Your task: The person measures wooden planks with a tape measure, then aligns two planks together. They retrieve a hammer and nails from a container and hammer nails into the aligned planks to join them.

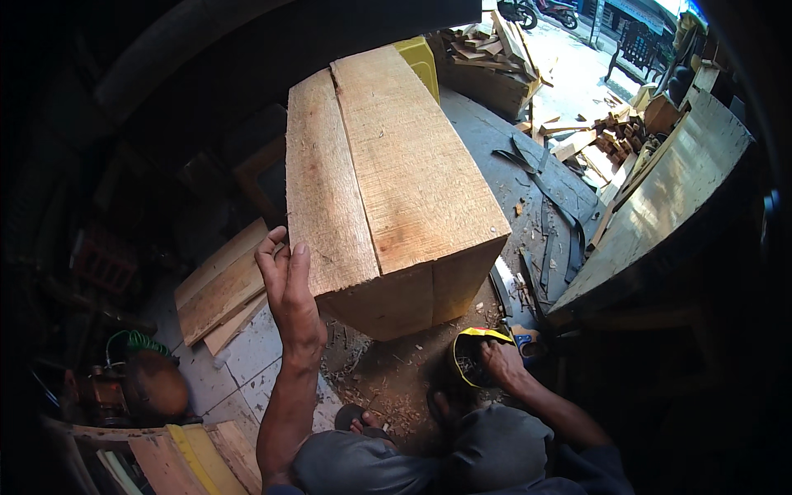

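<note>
In front of me stands a large box of raw pale wooden boards [421, 173], a dark seam running along its top. My left hand [290, 280] rests against the box's near left edge, fingers stretched out and thumb up, holding nothing. Down at the right, my right hand [502, 363] reaches into a small dark container with a yellow rim [456, 351]. Small dark pieces, perhaps nails, lie inside it. The fingertips of this hand are hidden in the container. Just beside it is a tool with a blue handle [525, 337].
Loose planks [221, 285] lie on the tiles at left, near a round rusty machine [157, 384]. Wood shavings [404, 408] litter the floor by my feet. Dark strips [549, 198] and a big leaning panel [668, 198] are at right. Offcuts [495, 49] fill a crate behind.
</note>
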Tool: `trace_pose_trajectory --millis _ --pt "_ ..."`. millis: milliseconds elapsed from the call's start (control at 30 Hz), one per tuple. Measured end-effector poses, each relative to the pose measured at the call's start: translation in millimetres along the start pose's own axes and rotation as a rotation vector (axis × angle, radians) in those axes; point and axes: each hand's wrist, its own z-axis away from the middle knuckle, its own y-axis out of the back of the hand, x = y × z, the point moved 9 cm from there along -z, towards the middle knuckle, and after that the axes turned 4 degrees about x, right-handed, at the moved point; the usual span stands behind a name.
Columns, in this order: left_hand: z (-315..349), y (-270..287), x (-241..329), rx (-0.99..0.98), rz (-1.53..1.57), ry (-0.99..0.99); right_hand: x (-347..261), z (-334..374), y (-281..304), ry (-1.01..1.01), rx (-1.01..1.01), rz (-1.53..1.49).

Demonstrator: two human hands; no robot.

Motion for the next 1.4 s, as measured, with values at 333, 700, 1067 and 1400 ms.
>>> trace_pose_trajectory --millis 333,700,1067,1400 --pt "-7.6 29.0 -44.7 -0.031 0.343 0.207 -4.1 0.5 -39.7 -0.099 -0.099 0.052" --pt "7.4 25.0 -77.8 -0.022 0.385 0.311 19.1 20.4 -33.9 0.020 0.225 -0.161" --pt "7.7 47.4 -81.8 0.021 0.326 0.248 14.4 50.1 31.6 -0.169 0.098 -0.382" --pt "9.1 43.6 -77.5 0.020 0.319 0.264 -6.0 -4.8 -22.0 -0.159 0.088 -0.112"
